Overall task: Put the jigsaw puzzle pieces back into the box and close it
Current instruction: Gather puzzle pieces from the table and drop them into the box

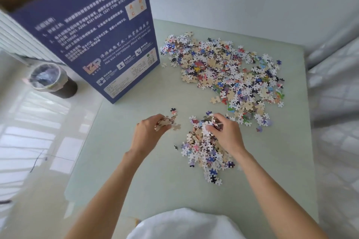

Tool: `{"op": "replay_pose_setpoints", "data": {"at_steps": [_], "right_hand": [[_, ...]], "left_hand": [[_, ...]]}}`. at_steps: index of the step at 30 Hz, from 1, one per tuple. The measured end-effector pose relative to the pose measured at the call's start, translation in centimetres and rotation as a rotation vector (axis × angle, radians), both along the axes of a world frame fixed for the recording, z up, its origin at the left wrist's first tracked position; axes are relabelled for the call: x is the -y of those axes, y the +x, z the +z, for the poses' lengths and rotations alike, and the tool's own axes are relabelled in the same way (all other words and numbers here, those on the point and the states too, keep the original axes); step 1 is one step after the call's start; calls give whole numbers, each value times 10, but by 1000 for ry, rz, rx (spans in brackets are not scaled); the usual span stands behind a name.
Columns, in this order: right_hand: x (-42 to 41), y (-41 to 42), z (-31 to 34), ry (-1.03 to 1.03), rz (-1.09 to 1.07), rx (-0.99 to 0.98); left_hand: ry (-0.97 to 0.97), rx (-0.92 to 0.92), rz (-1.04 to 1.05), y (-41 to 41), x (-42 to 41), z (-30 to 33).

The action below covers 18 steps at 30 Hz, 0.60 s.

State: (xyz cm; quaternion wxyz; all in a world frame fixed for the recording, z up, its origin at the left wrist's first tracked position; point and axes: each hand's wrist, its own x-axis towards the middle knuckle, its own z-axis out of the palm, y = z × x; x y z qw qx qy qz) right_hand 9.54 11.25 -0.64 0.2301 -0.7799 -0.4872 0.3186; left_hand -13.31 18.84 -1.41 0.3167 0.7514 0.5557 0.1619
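Blue box [93, 31] stands open at ten o'clock. Most puzzle pieces [227, 72] lie on the table [136, 170] at two o'clock. Left hand [149, 132] clutches some pieces; right hand [225, 132] grabs the near pile [204, 151]. Much remains.

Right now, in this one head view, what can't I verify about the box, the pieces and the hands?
- Blue box: its top is cut off by the frame's upper edge, so the inside and any pieces in it are unseen.
- Left hand: grips pieces; its own fingers hide how many.
- Right hand: fingers dig into the near pile; what they hold is buried.
- Far pile: piece count too small to tell.
- Box print: blurred.
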Motion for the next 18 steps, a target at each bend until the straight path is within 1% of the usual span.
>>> {"op": "replay_pose_setpoints", "data": {"at_steps": [3,6,10,13,15,16,18], "right_hand": [[-17,2,42,71,44,-33],[-32,8,78,141,57,-116],[-60,5,129,261,80,-143],[-92,-3,170,396,126,-117],[-116,-11,194,491,154,-129],[-127,-15,205,533,165,-140],[-154,-24,225,615,188,-160]], "left_hand": [[109,50,1,-8,-5,37],[235,93,-29,-16,-16,75],[489,103,-30,-27,-56,148],[725,70,25,-40,-96,214],[827,53,87,-46,-123,246],[836,11,118,-49,-137,256],[800,-146,174,-51,-163,262]]}}
